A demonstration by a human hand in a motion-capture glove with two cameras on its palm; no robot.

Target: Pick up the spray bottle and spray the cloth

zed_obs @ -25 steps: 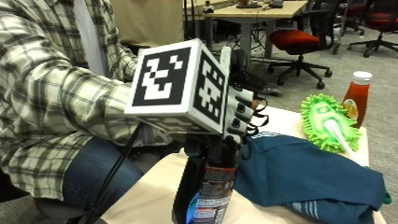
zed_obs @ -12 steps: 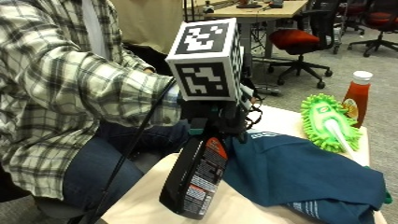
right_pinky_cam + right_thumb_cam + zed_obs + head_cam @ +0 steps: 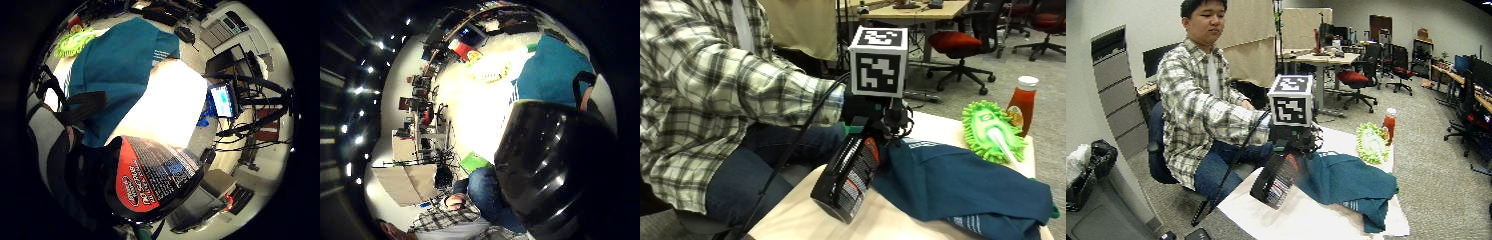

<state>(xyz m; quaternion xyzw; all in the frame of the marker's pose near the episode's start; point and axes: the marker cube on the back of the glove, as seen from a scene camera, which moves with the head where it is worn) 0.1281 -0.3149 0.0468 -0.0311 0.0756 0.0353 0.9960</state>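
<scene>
In the outside view my gloved right hand (image 3: 871, 114) grips the neck of a black spray bottle (image 3: 848, 176) with a red label. The bottle is tilted, its base swung out toward the table's near left edge and its top close to the cloth. My fingers hide the nozzle and trigger. The teal cloth (image 3: 959, 182) lies crumpled on the table (image 3: 873, 226), right beside the bottle. The little finger side palm view has the bottle's label (image 3: 150, 182) close up, with the cloth (image 3: 120, 65) beyond. In the thumb side view the bottle's black body (image 3: 555, 165) fills much of the picture.
A green fluffy duster head (image 3: 993, 131) lies at the table's far end beside a red sauce bottle (image 3: 1021, 102). The person's bare left hand stays out of sight. Office chairs and desks stand behind.
The bottle went from hanging nearly upright to steeply tilted, its base swinging out toward the near left. My hand rose a little and moved toward the cloth.
</scene>
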